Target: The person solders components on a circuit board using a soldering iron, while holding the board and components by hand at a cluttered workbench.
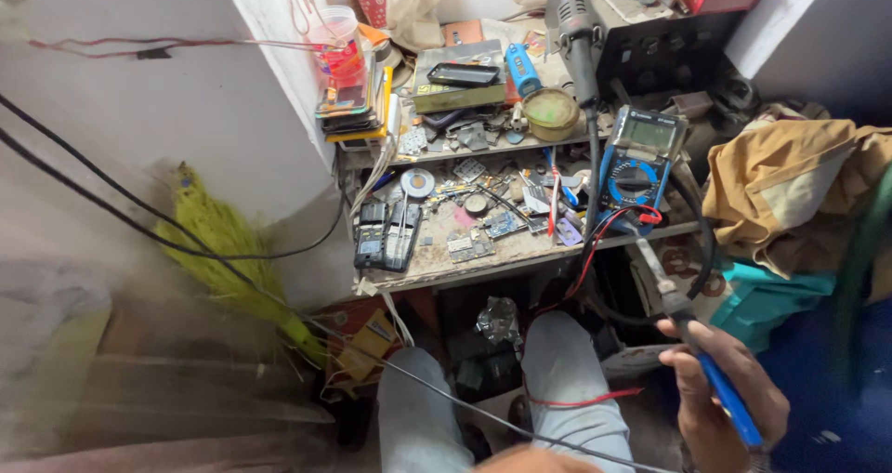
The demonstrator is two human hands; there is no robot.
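Nearest to us, our right hand [720, 394] is closed around the blue handle of a soldering iron [692, 338], whose metal shaft points up and away from the fist toward the tabletop [483, 261]. Only a sliver of our left hand [534, 459] shows at the bottom edge, with a thin black cable [409, 373] running across just above it; we cannot tell whether it is open or closed. Between the hands and a little beyond them are our knees in pale trousers. Past the right hand, up and to the left of the iron's tip, a blue multimeter [639, 162] leans at the tabletop's edge, its red and black leads hanging down toward the iron. Farther left of it lie scattered circuit boards and two dark phones [388, 236]. Beyond those, on the raised shelf, sits a round tin [551, 112]. Well off to the left of our left hand, a yellow-green broom [228, 250] leans against the wall.
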